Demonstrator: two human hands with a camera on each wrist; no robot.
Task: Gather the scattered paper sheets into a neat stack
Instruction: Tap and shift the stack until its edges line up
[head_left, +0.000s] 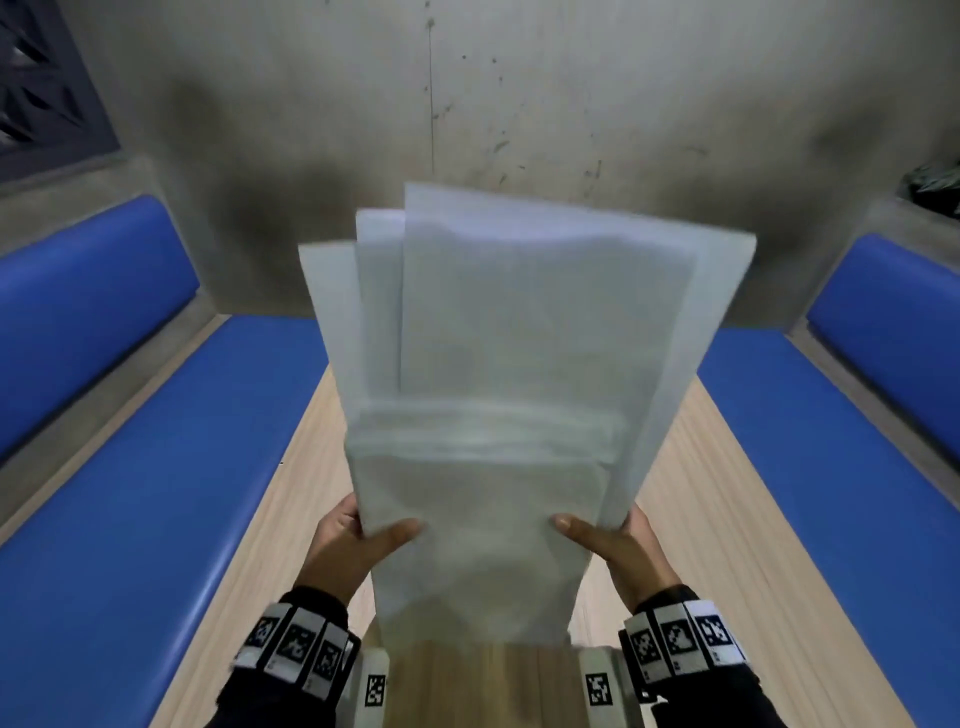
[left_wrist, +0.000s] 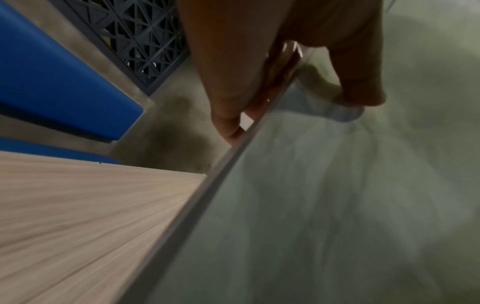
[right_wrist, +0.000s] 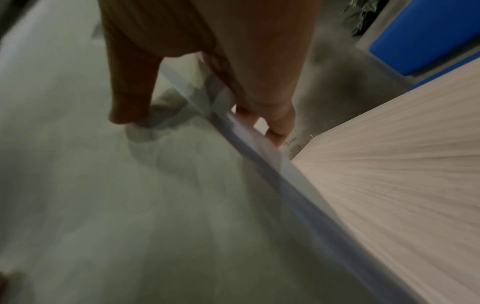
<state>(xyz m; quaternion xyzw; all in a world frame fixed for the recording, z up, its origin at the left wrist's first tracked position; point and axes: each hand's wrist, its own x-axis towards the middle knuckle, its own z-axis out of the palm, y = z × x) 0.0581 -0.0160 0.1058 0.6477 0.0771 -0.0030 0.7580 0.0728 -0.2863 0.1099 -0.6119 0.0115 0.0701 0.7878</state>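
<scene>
Several white paper sheets (head_left: 509, 374) stand upright as one uneven bundle, their bottom edge just above the wooden table (head_left: 291, 509). The top edges are staggered, fanning out to left and right. My left hand (head_left: 358, 535) grips the bundle's left side, thumb on the near face, fingers behind. My right hand (head_left: 608, 540) grips the right side the same way. In the left wrist view the left thumb (left_wrist: 358, 82) presses the sheets (left_wrist: 337, 205). In the right wrist view the right thumb (right_wrist: 130, 96) lies on the sheets (right_wrist: 116, 205). Everything is motion-blurred.
Blue padded benches run along the left (head_left: 104, 519) and right (head_left: 831, 467) of the narrow table. A stained concrete wall (head_left: 519, 104) closes the far end. A dark lattice panel (head_left: 41, 78) sits upper left, a plant (head_left: 935, 182) at the right edge.
</scene>
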